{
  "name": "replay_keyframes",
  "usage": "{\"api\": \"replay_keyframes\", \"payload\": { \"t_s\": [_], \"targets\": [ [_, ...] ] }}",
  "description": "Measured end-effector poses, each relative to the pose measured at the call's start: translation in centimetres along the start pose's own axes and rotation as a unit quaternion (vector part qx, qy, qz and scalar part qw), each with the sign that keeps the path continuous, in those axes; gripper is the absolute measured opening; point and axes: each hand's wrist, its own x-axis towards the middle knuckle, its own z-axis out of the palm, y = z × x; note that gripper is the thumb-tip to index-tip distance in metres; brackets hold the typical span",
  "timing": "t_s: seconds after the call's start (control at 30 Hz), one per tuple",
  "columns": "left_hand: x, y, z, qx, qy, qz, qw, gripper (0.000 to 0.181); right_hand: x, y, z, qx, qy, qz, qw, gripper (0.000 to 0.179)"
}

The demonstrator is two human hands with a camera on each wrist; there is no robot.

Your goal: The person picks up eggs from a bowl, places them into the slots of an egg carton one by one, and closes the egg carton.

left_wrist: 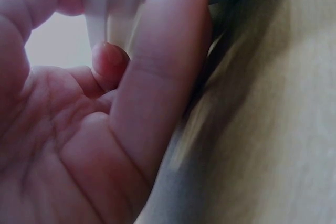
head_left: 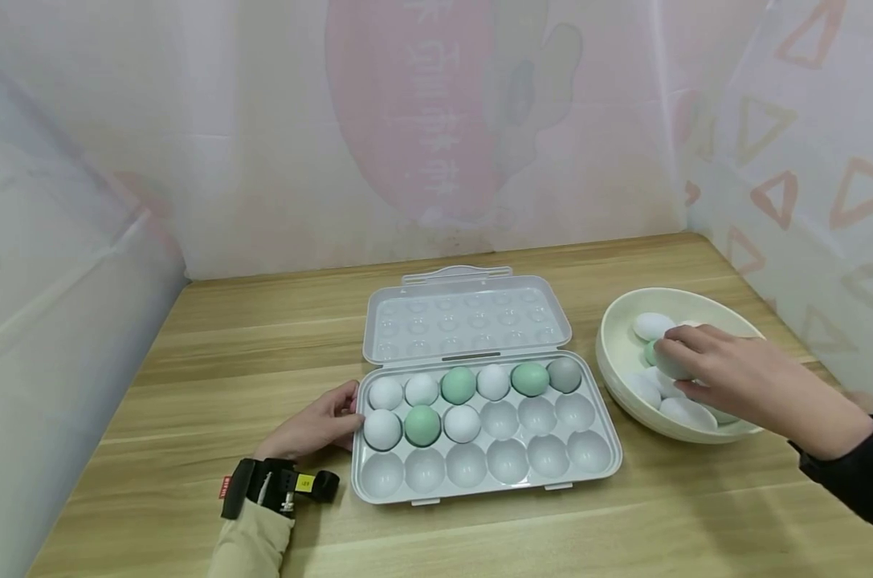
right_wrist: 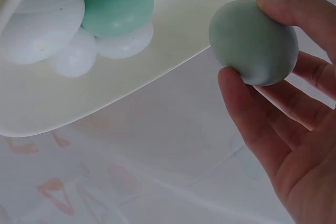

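Note:
My right hand [head_left: 740, 373] grips a grey-green egg [right_wrist: 253, 42] between thumb and fingertips, over the near right part of a cream bowl [head_left: 617, 321]. Inside the bowl lie several white eggs [head_left: 685, 413] and a green egg [right_wrist: 119, 11], partly hidden by the hand. At the left end of an opened plastic egg box [head_left: 609, 461], my left hand [head_left: 313, 425] holds its rim, thumb at the edge and fingers against the side. White, green and grey eggs fill the box's far row and the left half of its middle row. The near row shows bare hollows.
The box's lid [head_left: 472, 317] lies folded back behind it, its handle toward the back. The wooden table [head_left: 226, 345] meets printed cloth walls [head_left: 263, 160] at the back and both sides. A strapped wrist camera [head_left: 284, 486] sits beside the box's near left corner.

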Motion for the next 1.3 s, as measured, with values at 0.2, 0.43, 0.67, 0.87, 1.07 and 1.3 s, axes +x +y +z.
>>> {"api": "replay_keyframes", "payload": {
  "t_s": [0.2,0.43,0.67,0.87,1.07,1.3],
  "targets": [
    [0.0,0.1,0.0,-0.001,-0.002,0.0,1.0,0.014,0.7,-0.4,0.1,-0.005,0.017,-0.009,0.9998,0.037],
    [0.0,0.1,-0.1,-0.003,-0.003,-0.004,1.0,0.015,1.3,-1.1,0.1,-0.001,0.013,-0.011,0.9999,0.046],
    [0.0,0.1,0.0,0.001,-0.001,-0.005,1.0,0.014,1.8,-1.8,-0.2,0.002,0.012,-0.022,0.9997,0.03],
    [-0.1,0.0,-0.1,0.009,0.001,-0.008,0.9999,0.015,2.5,-2.3,-0.3,0.001,0.027,-0.04,0.9989,0.033],
    [-0.1,0.0,-0.1,0.005,0.0,-0.009,0.9999,0.016,3.2,-2.9,-0.2,-0.01,0.042,-0.061,0.9972,0.042],
    [0.0,0.0,-0.1,0.001,-0.001,-0.006,1.0,0.017,4.0,-3.7,0.3,-0.019,0.062,-0.073,0.9952,0.046]
  ]
}}
